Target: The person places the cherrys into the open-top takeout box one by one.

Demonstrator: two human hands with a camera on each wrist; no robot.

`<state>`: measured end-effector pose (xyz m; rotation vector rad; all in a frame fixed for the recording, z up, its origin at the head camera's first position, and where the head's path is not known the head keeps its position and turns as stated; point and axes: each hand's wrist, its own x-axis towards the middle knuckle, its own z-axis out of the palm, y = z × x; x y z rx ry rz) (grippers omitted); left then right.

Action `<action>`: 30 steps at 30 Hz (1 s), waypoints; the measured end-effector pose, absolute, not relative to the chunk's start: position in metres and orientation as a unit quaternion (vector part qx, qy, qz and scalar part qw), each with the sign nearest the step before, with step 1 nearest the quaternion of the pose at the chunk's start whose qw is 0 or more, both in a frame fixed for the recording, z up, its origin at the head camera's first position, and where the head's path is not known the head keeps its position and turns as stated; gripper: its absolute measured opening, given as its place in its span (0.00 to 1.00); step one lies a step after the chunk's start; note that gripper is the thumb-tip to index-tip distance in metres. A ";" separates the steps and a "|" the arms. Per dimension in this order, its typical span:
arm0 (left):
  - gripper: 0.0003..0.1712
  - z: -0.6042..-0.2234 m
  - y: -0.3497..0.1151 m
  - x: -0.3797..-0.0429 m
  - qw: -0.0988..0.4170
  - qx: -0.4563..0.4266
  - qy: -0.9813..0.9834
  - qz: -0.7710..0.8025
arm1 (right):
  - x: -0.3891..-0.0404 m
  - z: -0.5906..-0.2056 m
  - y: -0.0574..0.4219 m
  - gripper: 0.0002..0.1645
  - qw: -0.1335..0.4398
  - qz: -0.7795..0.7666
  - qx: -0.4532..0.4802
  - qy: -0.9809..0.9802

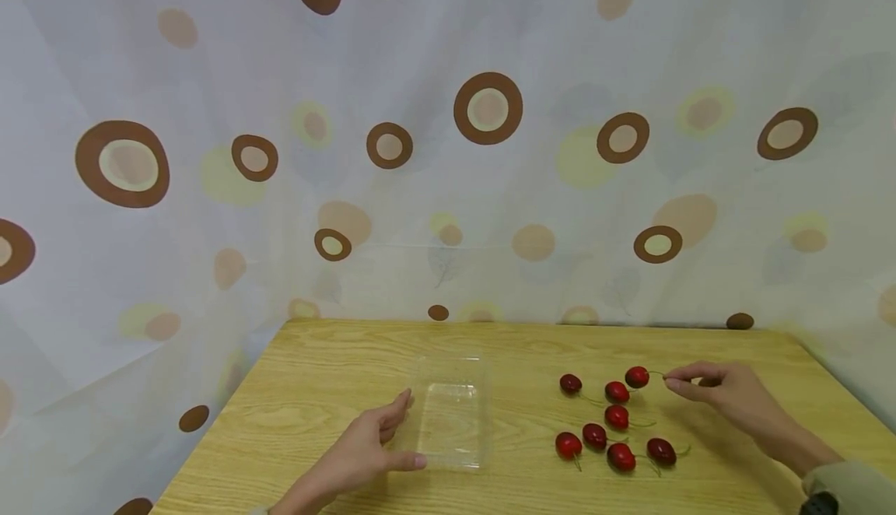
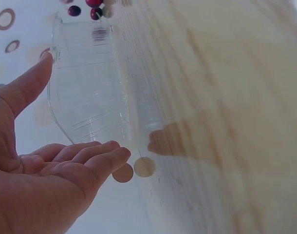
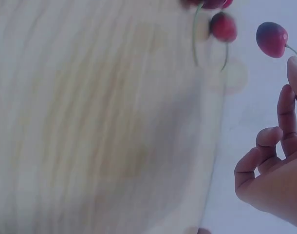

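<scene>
My right hand (image 1: 745, 402) pinches the stem of a red cherry (image 1: 636, 377) between thumb and fingertips at the right of the head view. In the right wrist view this cherry (image 3: 272, 40) hangs out from the fingertips by its thin stem. My left hand (image 1: 367, 446) is at the left side of a clear plastic container (image 1: 451, 457), thumb at its near corner and the other fingers extended along its side. The left wrist view shows the thumb and straight fingers (image 2: 97, 158) spread around the end of the container (image 2: 85, 73).
Several dark red cherries with stems, one of them a cherry (image 1: 621, 457) near the front, lie loosely on the wooden table (image 1: 336, 367) between the container and my right hand. A patterned curtain (image 1: 434, 48) hangs behind the table's far edge.
</scene>
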<state>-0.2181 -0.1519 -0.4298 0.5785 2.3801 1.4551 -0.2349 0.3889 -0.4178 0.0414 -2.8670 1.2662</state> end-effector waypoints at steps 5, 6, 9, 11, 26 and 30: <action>0.61 -0.431 -0.151 -0.218 0.146 0.197 0.826 0.508 | -0.239 -0.406 0.363 0.27 0.000 0.436 0.023 -0.900; 0.61 -0.432 -0.151 -0.218 0.146 0.197 0.826 0.508 | -0.240 -0.403 0.357 0.27 -0.002 0.445 0.028 -0.895; 0.61 -0.433 -0.151 -0.219 0.143 0.197 0.825 0.509 | -0.244 -0.396 0.338 0.26 -0.003 0.459 0.042 -0.887; 0.61 -0.433 -0.151 -0.219 0.144 0.195 0.824 0.511 | -0.247 -0.393 0.325 0.25 -0.005 0.466 0.051 -0.883; 0.60 -0.432 -0.149 -0.221 0.150 0.191 0.816 0.524 | -0.272 -0.384 0.230 0.17 -0.009 0.532 0.111 -0.839; 0.60 -0.431 -0.149 -0.221 0.151 0.192 0.814 0.527 | -0.276 -0.386 0.211 0.17 -0.011 0.540 0.117 -0.834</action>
